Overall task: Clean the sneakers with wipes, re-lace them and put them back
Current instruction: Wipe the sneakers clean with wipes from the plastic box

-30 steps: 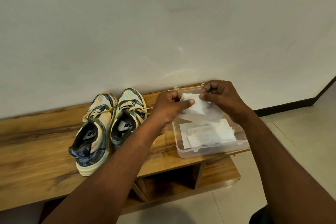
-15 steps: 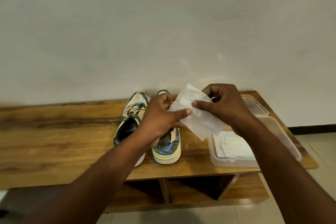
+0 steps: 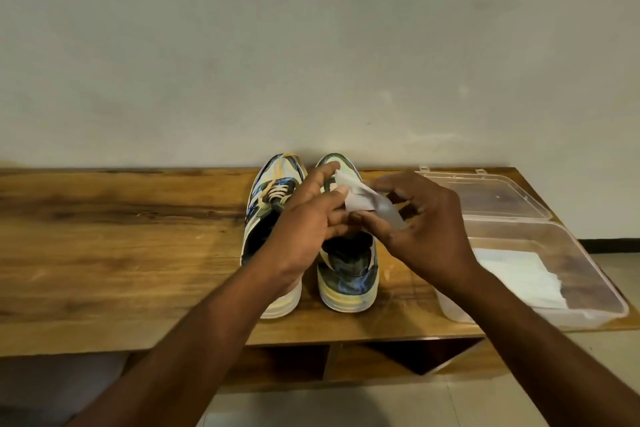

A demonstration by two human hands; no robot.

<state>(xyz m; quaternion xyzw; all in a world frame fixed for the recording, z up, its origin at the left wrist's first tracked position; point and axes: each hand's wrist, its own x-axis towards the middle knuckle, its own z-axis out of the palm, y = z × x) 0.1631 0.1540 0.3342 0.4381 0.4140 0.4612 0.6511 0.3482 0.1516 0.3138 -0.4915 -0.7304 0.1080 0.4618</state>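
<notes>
On the wooden desk (image 3: pixel 104 236), at the middle, we see two sneakers (image 3: pixel 349 267) side by side, long axes running 6 to 12 o'clock, toes toward the wall at 12. Above them our left hand (image 3: pixel 304 229) pinches a white wipe (image 3: pixel 360 199) with thumb and fingers curled; our right hand (image 3: pixel 429 229) grips its other end. At 3 o'clock sits an open clear box (image 3: pixel 606 291) holding more wipes (image 3: pixel 519 274).

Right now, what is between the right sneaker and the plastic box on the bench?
In the head view, only bare bench lies between the right sneaker and the plastic box; the right hand hovers above that stretch.
</notes>
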